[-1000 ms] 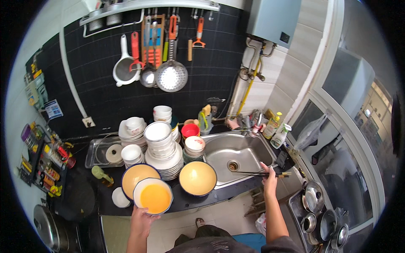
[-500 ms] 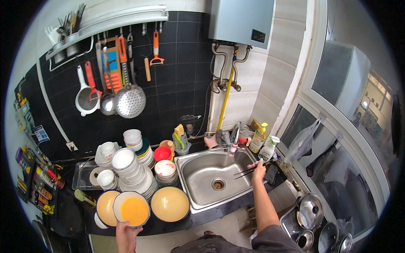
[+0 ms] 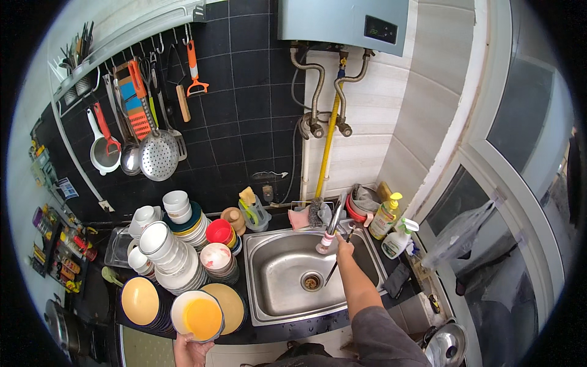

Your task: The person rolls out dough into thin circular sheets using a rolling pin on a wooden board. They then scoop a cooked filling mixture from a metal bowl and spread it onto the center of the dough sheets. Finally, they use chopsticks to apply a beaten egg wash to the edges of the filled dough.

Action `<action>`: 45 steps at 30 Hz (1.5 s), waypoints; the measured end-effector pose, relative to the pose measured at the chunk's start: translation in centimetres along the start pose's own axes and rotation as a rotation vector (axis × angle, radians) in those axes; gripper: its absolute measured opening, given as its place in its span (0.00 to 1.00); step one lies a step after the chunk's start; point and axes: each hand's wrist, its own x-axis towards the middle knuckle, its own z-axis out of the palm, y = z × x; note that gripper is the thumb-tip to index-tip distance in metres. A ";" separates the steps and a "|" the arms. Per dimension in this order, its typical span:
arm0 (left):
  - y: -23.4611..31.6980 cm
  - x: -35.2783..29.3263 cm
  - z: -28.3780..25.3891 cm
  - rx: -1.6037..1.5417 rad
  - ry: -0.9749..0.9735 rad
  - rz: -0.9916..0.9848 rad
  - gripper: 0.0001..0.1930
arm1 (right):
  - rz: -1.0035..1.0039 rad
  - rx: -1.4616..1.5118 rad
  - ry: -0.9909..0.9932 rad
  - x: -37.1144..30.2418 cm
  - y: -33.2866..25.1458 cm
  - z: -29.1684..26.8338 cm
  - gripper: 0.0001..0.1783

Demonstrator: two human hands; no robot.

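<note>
My left hand (image 3: 194, 348) grips the near rim of a bowl (image 3: 178, 315) containing yellow-orange liquid (image 3: 203, 317). The bowl is held over the near counter edge, partly covering a yellow-topped dish stack (image 3: 230, 301). Over the sink (image 3: 274, 260), my right hand (image 3: 345, 248) is closed around dark chopsticks (image 3: 332, 271), their tips slanting down toward the drain (image 3: 312, 281). Right beside this hand is the faucet (image 3: 334, 223) with its pinkish spout end; whether they touch I cannot tell.
Left of the sink stand stacked white bowls (image 3: 160, 241), red bowls (image 3: 220, 231) and another yellow-topped stack (image 3: 140, 301). A yellow-capped soap bottle (image 3: 385, 216), a spray bottle (image 3: 397, 240) and a dark cloth (image 3: 397, 280) sit to its right. Utensils hang above, including a skimmer (image 3: 159, 155).
My right hand has moved left with the chopsticks, from the sink's right rim to beside the faucet. The bowl has shifted rightward across the dish stacks. The view has also turned.
</note>
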 end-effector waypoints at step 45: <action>-3.6 2.6 5.9 0.002 0.071 0.051 0.23 | -0.204 0.165 -0.330 -3.6 -3.7 -13.8 0.20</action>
